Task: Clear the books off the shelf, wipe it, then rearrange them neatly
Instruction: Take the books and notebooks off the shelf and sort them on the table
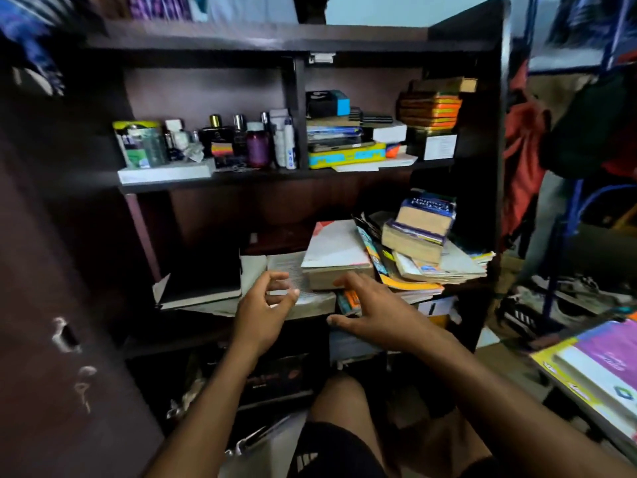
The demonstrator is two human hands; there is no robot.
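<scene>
Nearest us, our bare knee sits below both hands. Our left hand hangs with fingers loosely curled, holding nothing; our right hand is spread wide, also holding nothing. We judge both are poised to lift the white-covered book just beyond their fingertips. Further right of our right hand, loose books lean in a slumped heap on the shelf. Their spine lettering is too blurred to read.
</scene>
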